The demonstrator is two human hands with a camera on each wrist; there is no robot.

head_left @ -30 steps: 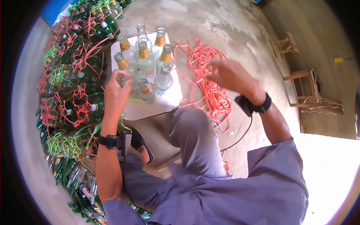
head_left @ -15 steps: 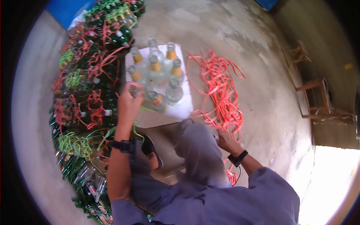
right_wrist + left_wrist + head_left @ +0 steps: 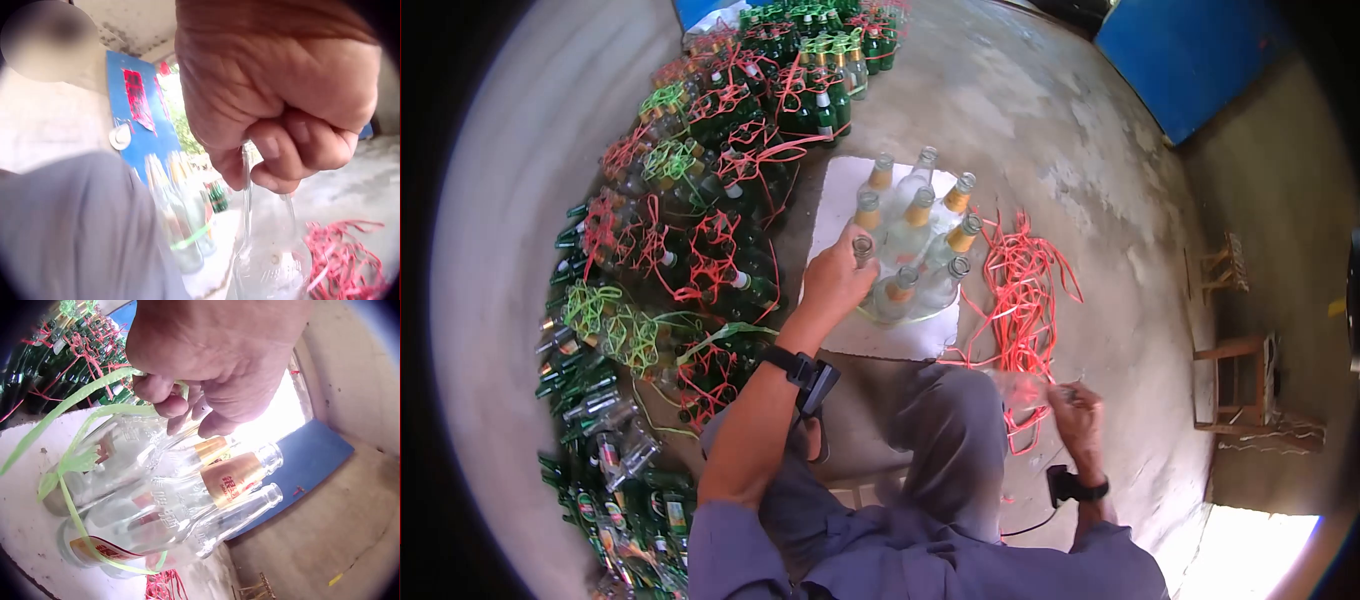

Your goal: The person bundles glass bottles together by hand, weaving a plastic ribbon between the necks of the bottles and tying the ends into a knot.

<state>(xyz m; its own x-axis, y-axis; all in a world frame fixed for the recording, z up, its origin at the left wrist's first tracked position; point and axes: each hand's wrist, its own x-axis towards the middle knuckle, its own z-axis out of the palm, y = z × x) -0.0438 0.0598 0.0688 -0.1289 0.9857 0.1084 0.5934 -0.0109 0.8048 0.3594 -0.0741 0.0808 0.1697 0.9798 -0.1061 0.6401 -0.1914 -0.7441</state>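
Note:
A cluster of clear glass bottles (image 3: 908, 235) with gold neck labels stands upright on a white board (image 3: 900, 338). My left hand (image 3: 835, 285) grips the neck of the bottle (image 3: 862, 250) at the cluster's near left corner. A light green plastic strap (image 3: 78, 509) runs round the lower part of the bottles, and its loose end passes up by the left fingers. Off to the right of my knee, my right hand (image 3: 1078, 415) holds another clear bottle (image 3: 275, 265) by its neck. That bottle is blurred in the head view.
Tangled red plastic straps (image 3: 1022, 300) lie on the floor right of the board. Along the left wall stand many green bottles (image 3: 745, 180) bundled with red and green straps, with loose bottles (image 3: 615, 455) nearer me. A wooden stool (image 3: 1240, 380) is by the right wall.
My right hand has gone from above the red straps down beside my right knee, and now holds a clear bottle there. The left hand stays on its bottle neck while the head view has shifted.

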